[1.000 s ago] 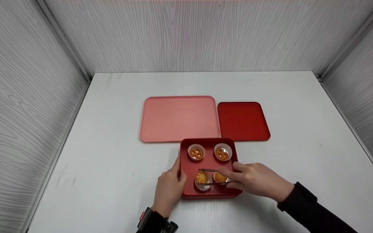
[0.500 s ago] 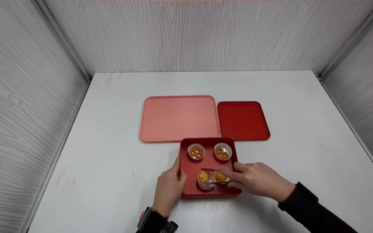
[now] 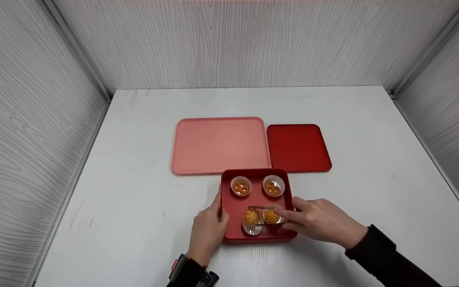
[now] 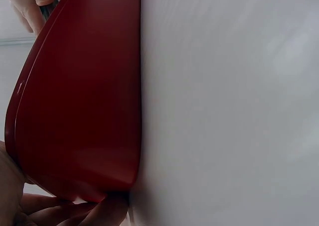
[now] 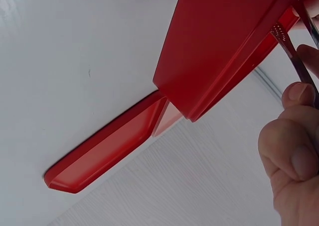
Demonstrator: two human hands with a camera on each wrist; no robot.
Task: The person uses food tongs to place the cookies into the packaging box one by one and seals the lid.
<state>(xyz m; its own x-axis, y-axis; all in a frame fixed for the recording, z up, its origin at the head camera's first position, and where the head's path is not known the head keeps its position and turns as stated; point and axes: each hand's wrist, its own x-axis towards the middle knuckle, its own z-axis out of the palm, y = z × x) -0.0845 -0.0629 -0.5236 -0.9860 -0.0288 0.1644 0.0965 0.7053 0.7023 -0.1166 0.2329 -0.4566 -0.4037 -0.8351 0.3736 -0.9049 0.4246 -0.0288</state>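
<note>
A deep red box (image 3: 253,199) holds several small cookies in white paper cups. Two pretzel-shaped cookies, one at the far left (image 3: 241,186) and one at the far right (image 3: 273,187), sit in its far half. Nearer the front are two yellow swirl cookies, left (image 3: 251,216) and right (image 3: 271,216). My right hand (image 3: 318,218) holds metal tongs (image 5: 294,54) with perforated tips. The tongs' arms reach over the box from the right, either side of the swirl cookies; the left one overlaps their tips. My left hand (image 3: 207,229) grips the box's left wall, fingers along its outside (image 4: 75,211).
Behind the box lie a flat pink tray (image 3: 220,145) and, to its right, a smaller flat red tray (image 3: 299,147). They stand on a white table (image 3: 134,207), enclosed by pale wood-grain panels (image 3: 229,44) at the back and sides.
The left swirl cookie has shifted slightly right between the tongs' tips and now sits toward the far edge of its paper cup. My left hand stays on the box.
</note>
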